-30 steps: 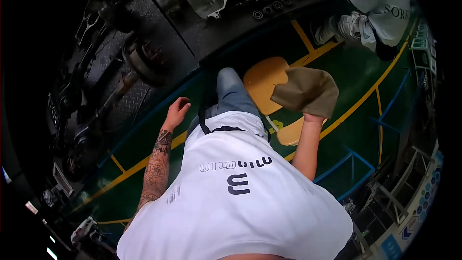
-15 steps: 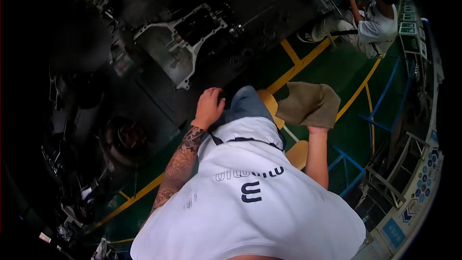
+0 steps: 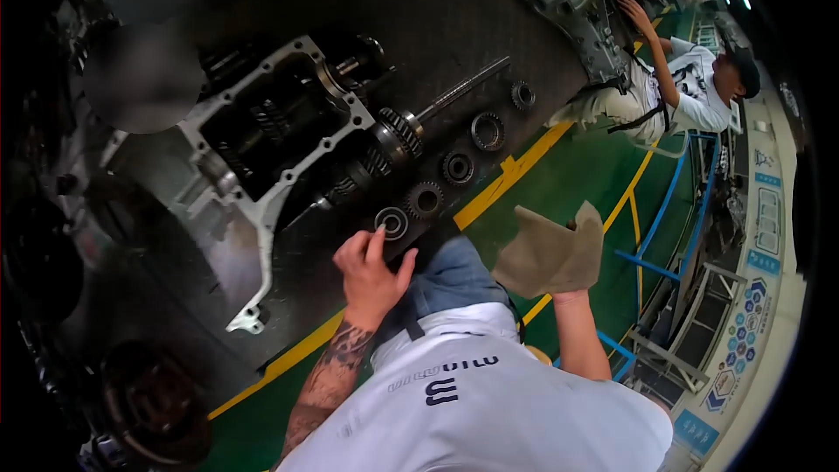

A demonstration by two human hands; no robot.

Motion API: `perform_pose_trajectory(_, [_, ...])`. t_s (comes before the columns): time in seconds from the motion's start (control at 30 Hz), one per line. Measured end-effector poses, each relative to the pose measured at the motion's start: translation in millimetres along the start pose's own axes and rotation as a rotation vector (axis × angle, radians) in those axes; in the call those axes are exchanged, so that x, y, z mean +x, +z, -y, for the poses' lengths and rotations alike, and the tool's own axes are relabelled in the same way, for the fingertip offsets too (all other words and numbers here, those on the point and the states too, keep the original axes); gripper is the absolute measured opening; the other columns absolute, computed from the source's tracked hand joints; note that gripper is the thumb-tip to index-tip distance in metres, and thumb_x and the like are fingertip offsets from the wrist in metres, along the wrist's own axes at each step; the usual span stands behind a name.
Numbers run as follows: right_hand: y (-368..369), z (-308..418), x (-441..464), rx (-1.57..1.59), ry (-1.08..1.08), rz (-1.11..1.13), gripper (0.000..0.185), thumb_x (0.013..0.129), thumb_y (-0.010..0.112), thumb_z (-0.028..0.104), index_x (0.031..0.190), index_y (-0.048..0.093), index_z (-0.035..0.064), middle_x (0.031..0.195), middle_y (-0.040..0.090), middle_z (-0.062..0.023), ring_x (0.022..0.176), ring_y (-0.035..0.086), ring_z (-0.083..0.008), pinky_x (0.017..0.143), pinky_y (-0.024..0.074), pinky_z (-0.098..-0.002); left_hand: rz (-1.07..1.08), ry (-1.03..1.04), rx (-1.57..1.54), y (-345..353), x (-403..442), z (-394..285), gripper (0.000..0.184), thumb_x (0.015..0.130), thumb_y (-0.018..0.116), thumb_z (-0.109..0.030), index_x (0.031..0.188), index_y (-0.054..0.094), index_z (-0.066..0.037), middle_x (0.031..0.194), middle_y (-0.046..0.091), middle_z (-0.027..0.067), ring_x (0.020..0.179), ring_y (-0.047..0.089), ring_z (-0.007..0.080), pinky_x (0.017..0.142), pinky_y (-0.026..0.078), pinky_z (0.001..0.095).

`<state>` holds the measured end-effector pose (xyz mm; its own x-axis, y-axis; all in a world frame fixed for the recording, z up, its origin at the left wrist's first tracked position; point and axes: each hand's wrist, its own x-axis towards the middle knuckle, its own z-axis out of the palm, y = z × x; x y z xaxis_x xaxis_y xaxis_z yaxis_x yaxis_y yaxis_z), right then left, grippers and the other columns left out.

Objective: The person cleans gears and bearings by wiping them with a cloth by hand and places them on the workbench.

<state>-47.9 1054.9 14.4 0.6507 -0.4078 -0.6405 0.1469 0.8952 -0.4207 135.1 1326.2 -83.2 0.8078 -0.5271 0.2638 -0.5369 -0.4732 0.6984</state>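
Note:
My left hand (image 3: 371, 278), thumb and fingers apart, reaches over the bench edge. Its index fingertip is at a small metal ring (image 3: 403, 224), seeming to touch its near side; I cannot tell if it presses. Beyond that ring lie a gear (image 3: 426, 199) and several more gears in a row. A gear shaft (image 3: 399, 133) rests behind them, beside an open metal gearbox housing (image 3: 288, 177). A brown cloth (image 3: 546, 253) is held up in my right hand, whose fingers are hidden by it; only the wrist shows below.
A co-worker in a white shirt (image 3: 695, 79) sits at the upper right, beside another gearbox casing (image 3: 572, 13). The dark bench (image 3: 489, 35) ends near a yellow floor line (image 3: 511, 177). Blue metal frames (image 3: 669, 227) stand on the right.
The view has shifted toward the bench, so the gears show clearly. My left hand has moved from my lap to the small ring. The cloth in my right hand has changed its folds.

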Motion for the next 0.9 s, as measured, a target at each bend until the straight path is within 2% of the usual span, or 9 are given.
perform_pose_trajectory(0.07, [-30.8, -9.2, 28.7, 0.113, 0.036, 0.090, 0.055, 0.098, 0.053, 0.039, 0.144, 0.045, 0.0115, 0.144, 0.051, -0.0113, 0.128, 0.051, -0.0321, 0.108, 0.0403, -0.0506, 0.008, 0.042, 0.024, -0.9, 0.5, -0.6, 0.073, 0.075, 0.082, -0.022, 0.135, 0.044, -0.006, 0.123, 0.047, 0.0160, 0.112, 0.046, 0.0369, 0.096, 0.038, 0.0459])
perform_pose_trajectory(0.13, [-51.3, -14.0, 38.8, -0.366, 0.058, 0.231, 0.055, 0.096, 0.056, 0.036, 0.147, 0.044, 0.0175, 0.143, 0.051, -0.0115, 0.126, 0.051, -0.0330, 0.109, 0.0397, -0.0467, 0.008, 0.058, 0.072, 4.5, -1.9, 1.6, 0.070, 0.076, 0.079, -0.018, 0.136, 0.043, -0.005, 0.126, 0.048, 0.0167, 0.115, 0.046, 0.0377, 0.098, 0.037, 0.0481])
perform_pose_trajectory(0.27, [-34.6, -16.8, 22.2, -2.353, -0.414, 0.263, 0.057, 0.094, 0.054, 0.033, 0.149, 0.042, 0.0260, 0.137, 0.053, -0.0110, 0.123, 0.051, -0.0323, 0.106, 0.0405, -0.0433, -0.068, 0.062, 0.158, 6.1, -2.2, -11.3, 0.068, 0.082, 0.073, -0.015, 0.140, 0.041, -0.003, 0.140, 0.046, 0.0183, 0.128, 0.042, 0.0386, 0.106, 0.033, 0.0471])
perform_pose_trajectory(0.33, [-69.4, -9.4, 2.1, -2.759, -0.817, 0.221, 0.059, 0.092, 0.054, 0.033, 0.149, 0.041, 0.0291, 0.130, 0.053, -0.0109, 0.119, 0.052, -0.0321, 0.102, 0.0417, -0.0430, -0.108, 0.103, 0.278, 10.5, -2.7, -18.6, 0.064, 0.086, 0.071, -0.020, 0.142, 0.044, -0.006, 0.140, 0.048, 0.0128, 0.128, 0.043, 0.0356, 0.106, 0.033, 0.0463])
perform_pose_trajectory(0.47, [-157.6, -10.6, 9.3, -2.592, -1.314, 0.256, 0.060, 0.091, 0.055, 0.040, 0.148, 0.041, 0.0272, 0.127, 0.050, -0.0098, 0.118, 0.047, -0.0296, 0.101, 0.0379, -0.0427, -0.135, 0.085, 0.404, 14.8, -9.2, -26.7, 0.062, 0.087, 0.070, -0.023, 0.144, 0.046, -0.011, 0.135, 0.055, 0.0086, 0.127, 0.045, 0.0309, 0.107, 0.031, 0.0440])
perform_pose_trajectory(0.57, [-170.5, -11.4, -0.5, -2.529, -1.114, 0.207, 0.069, 0.094, 0.056, 0.047, 0.153, 0.031, 0.0192, 0.146, 0.042, -0.0062, 0.137, 0.038, -0.0276, 0.113, 0.0307, -0.0392, -0.203, 0.092, 0.327, 19.9, -13.0, -21.3, 0.073, 0.083, 0.074, -0.026, 0.146, 0.042, -0.008, 0.133, 0.055, 0.0129, 0.127, 0.045, 0.0324, 0.107, 0.031, 0.0456])
perform_pose_trajectory(0.67, [-198.1, -15.8, -6.4, -2.093, -1.383, 0.363, 0.072, 0.094, 0.058, 0.049, 0.152, 0.030, 0.0161, 0.149, 0.040, -0.0053, 0.138, 0.036, -0.0262, 0.114, 0.0297, -0.0380, -0.167, 0.120, 0.332, 26.8, -14.3, -17.2, 0.073, 0.081, 0.076, -0.026, 0.144, 0.043, -0.007, 0.129, 0.060, 0.0116, 0.123, 0.050, 0.0314, 0.105, 0.033, 0.0460])
perform_pose_trajectory(0.77, [-195.8, -31.2, 5.6, -2.127, -1.730, 0.164, 0.041, 0.096, 0.053, 0.038, 0.128, 0.052, 0.0120, 0.124, 0.052, -0.0086, 0.119, 0.049, -0.0259, 0.105, 0.0385, -0.0367, -0.222, 0.050, 0.321, 46.7, -10.2, -2.2, 0.073, 0.080, 0.078, -0.026, 0.142, 0.044, -0.006, 0.125, 0.063, 0.0107, 0.118, 0.054, 0.0308, 0.101, 0.037, 0.0456])
perform_pose_trajectory(0.9, [-205.9, -68.1, 26.0, -2.039, -1.354, 0.431, 0.049, 0.102, 0.047, 0.038, 0.148, 0.036, 0.0218, 0.150, 0.041, 0.0011, 0.137, 0.038, -0.0225, 0.115, 0.0306, -0.0362, -0.262, 0.001, 0.354, 52.3, -3.1, -7.5, 0.065, 0.077, 0.079, -0.031, 0.132, 0.054, -0.006, 0.117, 0.067, 0.0097, 0.111, 0.057, 0.0318, 0.095, 0.042, 0.0474])
